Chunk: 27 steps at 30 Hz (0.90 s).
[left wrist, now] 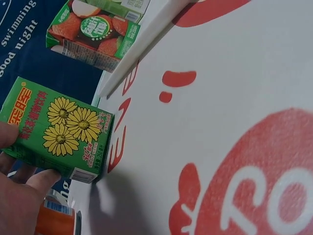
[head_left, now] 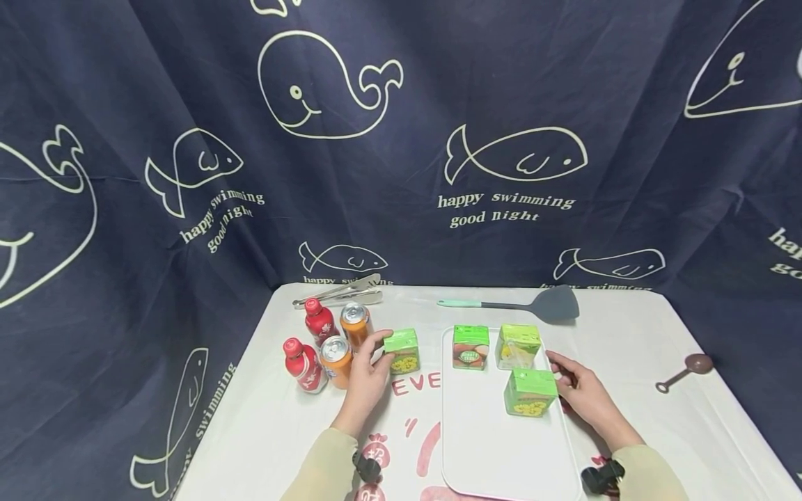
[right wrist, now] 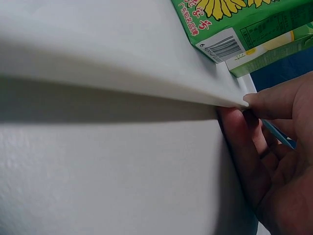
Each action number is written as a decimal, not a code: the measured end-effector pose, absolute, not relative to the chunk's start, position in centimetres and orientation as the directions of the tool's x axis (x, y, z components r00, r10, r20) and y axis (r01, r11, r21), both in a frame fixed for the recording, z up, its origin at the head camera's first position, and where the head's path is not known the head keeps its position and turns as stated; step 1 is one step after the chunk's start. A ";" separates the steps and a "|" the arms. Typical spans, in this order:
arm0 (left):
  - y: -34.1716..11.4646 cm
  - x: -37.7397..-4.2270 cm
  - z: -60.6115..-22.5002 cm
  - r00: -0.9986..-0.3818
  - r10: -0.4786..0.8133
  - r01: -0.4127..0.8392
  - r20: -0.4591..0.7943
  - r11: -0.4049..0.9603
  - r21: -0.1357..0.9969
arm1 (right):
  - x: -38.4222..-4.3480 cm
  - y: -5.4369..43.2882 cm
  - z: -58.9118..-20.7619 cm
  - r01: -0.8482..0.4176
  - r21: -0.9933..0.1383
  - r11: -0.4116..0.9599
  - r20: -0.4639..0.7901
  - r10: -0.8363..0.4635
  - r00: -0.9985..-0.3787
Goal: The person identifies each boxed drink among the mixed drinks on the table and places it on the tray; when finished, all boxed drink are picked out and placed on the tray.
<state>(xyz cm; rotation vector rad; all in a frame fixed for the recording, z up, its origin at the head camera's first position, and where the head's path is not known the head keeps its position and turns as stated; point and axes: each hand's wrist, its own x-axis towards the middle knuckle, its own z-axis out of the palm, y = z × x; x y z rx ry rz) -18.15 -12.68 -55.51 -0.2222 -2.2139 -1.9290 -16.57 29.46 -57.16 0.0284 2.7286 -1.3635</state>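
My left hand (head_left: 368,376) grips a green drink carton (head_left: 402,352) with yellow flowers on its front, left of the white tray (head_left: 476,445). In the left wrist view the fingers hold the carton (left wrist: 61,127) by its left end, close over the tablecloth. The right hand (head_left: 585,393) pinches the tray's right rim between thumb and fingers, plain in the right wrist view at the rim (right wrist: 195,95). On the tray stand a carton with red fruit (head_left: 470,348), a yellow-green carton (head_left: 519,346) and another flower carton (head_left: 530,394), the last nearest the right hand.
Left of the left hand stand two orange cans (head_left: 336,360) and two red bottles (head_left: 305,365). Metal tongs (head_left: 344,292) and a spatula (head_left: 545,305) lie along the back edge. A brown scoop (head_left: 697,364) lies at the right. Behind the table hangs a dark blue curtain (head_left: 401,229).
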 end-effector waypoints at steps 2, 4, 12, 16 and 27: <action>-12.5 -18.0 -55.5 -0.969 -0.007 0.246 0.249 0.132 0.960 | -16.6 29.6 -57.2 0.047 -0.796 0.604 -0.081 -0.029 -0.996; -12.2 -17.8 -55.3 -0.968 0.007 0.249 0.250 0.120 0.961 | -16.6 29.6 -57.2 0.050 -0.797 0.602 -0.083 -0.027 -0.996; -10.6 -16.8 -54.0 -0.960 0.084 0.276 0.269 0.095 0.956 | -16.7 29.7 -57.5 0.058 -0.798 0.600 -0.094 -0.029 -0.995; -9.7 -16.6 -53.9 -0.956 0.123 0.275 0.266 0.070 0.959 | -16.6 29.6 -57.5 0.073 -0.806 0.588 -0.109 -0.026 -0.994; -7.0 -15.4 -53.5 -0.944 0.208 0.273 0.256 0.057 0.960 | -16.6 29.5 -57.4 0.070 -0.810 0.583 -0.105 -0.027 -0.994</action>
